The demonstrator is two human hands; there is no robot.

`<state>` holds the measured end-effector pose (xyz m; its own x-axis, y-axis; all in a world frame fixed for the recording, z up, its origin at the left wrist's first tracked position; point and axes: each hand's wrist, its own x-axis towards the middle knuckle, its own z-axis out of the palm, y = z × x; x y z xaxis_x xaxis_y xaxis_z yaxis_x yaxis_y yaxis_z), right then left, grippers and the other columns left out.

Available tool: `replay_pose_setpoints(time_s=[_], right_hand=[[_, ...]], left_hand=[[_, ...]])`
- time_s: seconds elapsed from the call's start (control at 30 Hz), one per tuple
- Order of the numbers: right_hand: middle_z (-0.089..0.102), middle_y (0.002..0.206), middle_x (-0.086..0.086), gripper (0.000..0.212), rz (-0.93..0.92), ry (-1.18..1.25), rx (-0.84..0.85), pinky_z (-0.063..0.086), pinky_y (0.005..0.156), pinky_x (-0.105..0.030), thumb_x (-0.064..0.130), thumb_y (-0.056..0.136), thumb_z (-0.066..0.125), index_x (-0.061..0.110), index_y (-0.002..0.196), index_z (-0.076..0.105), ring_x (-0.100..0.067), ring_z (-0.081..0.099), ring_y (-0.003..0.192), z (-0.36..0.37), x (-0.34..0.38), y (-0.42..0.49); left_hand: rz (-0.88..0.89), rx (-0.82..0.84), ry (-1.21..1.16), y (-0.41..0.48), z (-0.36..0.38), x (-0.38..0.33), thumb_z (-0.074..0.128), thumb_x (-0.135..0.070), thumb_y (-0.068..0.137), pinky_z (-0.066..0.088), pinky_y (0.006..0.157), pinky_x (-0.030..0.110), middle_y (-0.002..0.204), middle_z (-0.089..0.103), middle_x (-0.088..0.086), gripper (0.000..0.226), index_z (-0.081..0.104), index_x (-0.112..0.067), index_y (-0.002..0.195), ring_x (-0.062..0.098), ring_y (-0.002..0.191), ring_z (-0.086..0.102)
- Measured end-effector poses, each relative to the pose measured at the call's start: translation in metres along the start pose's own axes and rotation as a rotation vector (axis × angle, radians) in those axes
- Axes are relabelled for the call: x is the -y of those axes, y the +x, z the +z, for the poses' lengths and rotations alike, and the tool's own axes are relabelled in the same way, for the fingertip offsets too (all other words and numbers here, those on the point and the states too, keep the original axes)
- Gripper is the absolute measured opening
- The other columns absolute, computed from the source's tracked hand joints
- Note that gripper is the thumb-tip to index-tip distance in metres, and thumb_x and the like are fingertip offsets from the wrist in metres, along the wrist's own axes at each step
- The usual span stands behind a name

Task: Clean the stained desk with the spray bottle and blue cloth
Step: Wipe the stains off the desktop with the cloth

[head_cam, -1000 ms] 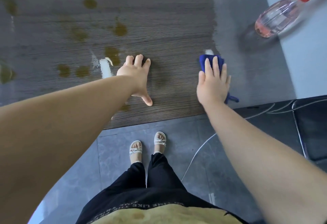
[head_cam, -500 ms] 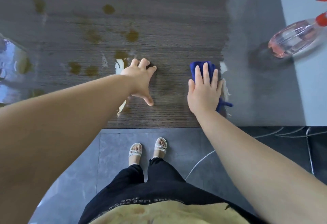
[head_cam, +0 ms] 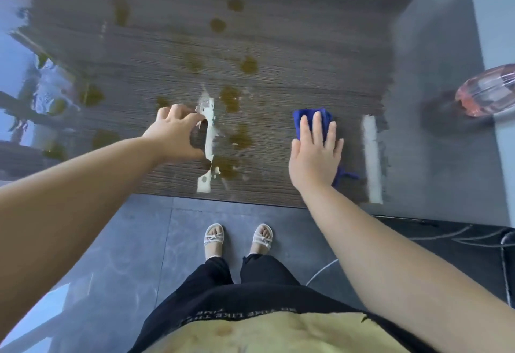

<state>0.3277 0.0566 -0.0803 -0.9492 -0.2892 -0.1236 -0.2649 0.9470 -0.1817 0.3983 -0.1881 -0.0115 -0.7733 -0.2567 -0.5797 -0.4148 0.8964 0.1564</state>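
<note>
soft blue cloth (head_cam: pixel 310 118) is pressed flat on the desk (head_cam: pixel 278 46) under the spread fingers of the right hand (head_cam: pixel 315 157); it is probably best gripped bunched.

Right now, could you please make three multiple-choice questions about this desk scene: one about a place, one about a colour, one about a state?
1. Where is the spray bottle?
A. At the right edge of the view, on the grey part of the desk
B. In the left hand
C. On the floor by the feet

2. What colour is the cloth?
A. Yellow
B. Blue
C. White

3. What is the right hand doing?
A. Hanging in the air
B. Pressing flat on the cloth
C. Squeezing the bottle

Answers:
1 A, it lies far right, away from both hands.
2 B, deep blue shows beyond the fingertips.
3 B, the palm and spread fingers cover the cloth on the desk.
</note>
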Motion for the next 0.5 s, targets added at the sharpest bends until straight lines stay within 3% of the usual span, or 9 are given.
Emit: replay_pose_setpoints(time_s=[0.07, 0.17, 0.23, 0.3, 0.4, 0.47, 0.5], right_hand=[[0.020, 0.157, -0.001, 0.049, -0.156, -0.032, 0.026, 0.016, 0.113, -0.054, 0.033, 0.099, 0.032, 0.024, 0.148, 0.028, -0.034, 0.016, 0.143, 0.008, 0.021, -0.023], [0.031, 0.153, -0.001, 0.049, -0.544, -0.135, 0.113, 0.027, 0.109, -0.054, 0.033, 0.096, 0.028, 0.023, 0.143, 0.038, -0.034, 0.028, 0.140, 0.009, 0.014, -0.045], [0.034, 0.152, -0.001, 0.049, -0.638, -0.172, 0.130, 0.030, 0.106, -0.055, 0.033, 0.095, 0.028, 0.024, 0.141, 0.041, -0.033, 0.033, 0.137, 0.003, -0.006, -0.038], [0.031, 0.153, -0.001, 0.048, -0.459, -0.147, 0.106, 0.031, 0.107, -0.057, 0.032, 0.097, 0.029, 0.023, 0.142, 0.039, -0.034, 0.030, 0.138, -0.001, -0.011, -0.024], [0.012, 0.159, 0.001, 0.050, 0.003, -0.049, 0.028, 0.015, 0.115, -0.053, 0.031, 0.101, 0.031, 0.025, 0.149, 0.022, -0.031, 0.009, 0.145, 0.003, 0.020, -0.005], [0.009, 0.159, 0.000, 0.052, 0.082, -0.040, 0.020, 0.010, 0.115, -0.052, 0.033, 0.100, 0.031, 0.025, 0.150, 0.018, -0.032, 0.006, 0.145, 0.010, 0.059, -0.005], [0.012, 0.159, -0.001, 0.052, 0.004, -0.046, 0.026, 0.012, 0.114, -0.052, 0.034, 0.100, 0.031, 0.024, 0.149, 0.020, -0.033, 0.009, 0.144, 0.014, 0.076, -0.011]], left_hand=[[0.007, 0.033, 0.019, -0.004, 0.004, 0.013, 0.075, -0.045, 0.069, 0.029, 0.108, 0.048, 0.150, 0.014, 0.004, 0.098, 0.019, -0.030, 0.148, 0.031, 0.138, 0.008], [0.030, 0.084, 0.073, -0.006, 0.006, 0.025, 0.081, -0.058, 0.054, 0.030, 0.108, 0.048, 0.152, 0.008, 0.002, 0.120, 0.011, -0.032, 0.149, 0.031, 0.139, 0.004], [0.059, 0.097, 0.126, -0.007, 0.006, 0.027, 0.081, -0.062, 0.050, 0.033, 0.106, 0.048, 0.152, 0.006, 0.001, 0.127, 0.008, -0.032, 0.149, 0.030, 0.139, 0.004], [0.082, 0.092, 0.186, -0.007, 0.006, 0.032, 0.081, -0.064, 0.048, 0.037, 0.106, 0.047, 0.153, 0.005, 0.001, 0.131, 0.005, -0.031, 0.150, 0.029, 0.139, 0.004], [0.107, 0.054, 0.287, -0.006, 0.013, 0.032, 0.081, -0.066, 0.045, 0.036, 0.107, 0.044, 0.155, 0.003, 0.003, 0.138, 0.000, -0.029, 0.150, 0.029, 0.140, 0.006], [0.109, 0.043, 0.296, -0.006, 0.016, 0.032, 0.081, -0.067, 0.044, 0.033, 0.108, 0.043, 0.156, 0.003, 0.003, 0.139, 0.000, -0.029, 0.150, 0.029, 0.140, 0.007], [0.110, 0.045, 0.299, -0.006, 0.016, 0.032, 0.081, -0.067, 0.044, 0.033, 0.108, 0.043, 0.156, 0.003, 0.003, 0.139, 0.000, -0.029, 0.150, 0.030, 0.140, 0.008]])
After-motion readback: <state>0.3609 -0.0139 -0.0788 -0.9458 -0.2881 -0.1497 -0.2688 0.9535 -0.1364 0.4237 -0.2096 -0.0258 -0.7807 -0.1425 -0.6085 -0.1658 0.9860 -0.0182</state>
